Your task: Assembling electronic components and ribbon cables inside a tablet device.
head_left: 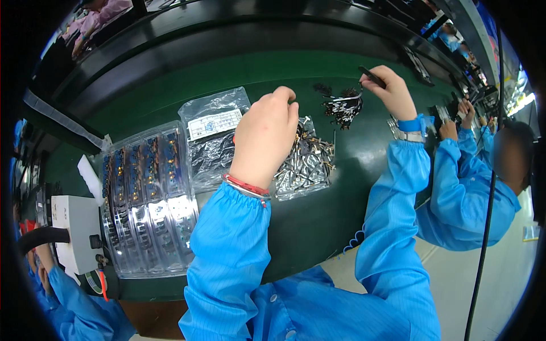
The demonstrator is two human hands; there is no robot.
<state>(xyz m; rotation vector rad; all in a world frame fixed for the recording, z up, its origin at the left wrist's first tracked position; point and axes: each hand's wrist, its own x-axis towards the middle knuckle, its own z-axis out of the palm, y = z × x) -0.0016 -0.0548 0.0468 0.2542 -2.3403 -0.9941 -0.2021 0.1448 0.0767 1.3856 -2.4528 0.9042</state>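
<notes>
My right hand [390, 92] is closed around black tweezers [372, 76]. Their lower end points toward a small heap of short black parts with pale ends [344, 108] on the green bench. My left hand [265, 133] hovers over two clear plastic bags, its fingers curled and thumb near the index finger; whatever might be between them is too small to make out. Under and beside that hand lies a bag of small black and metallic parts [307, 165]. Partly behind it is another bag with a white label [215, 123] and dark contents.
Left of the bags stands a clear plastic tray [149, 244] with rows of small blue and gold components. A white box with a thick black hose [77, 233] sits at the bench's left edge. Co-workers in blue sit on both sides; one sleeve [458, 182] is close on the right.
</notes>
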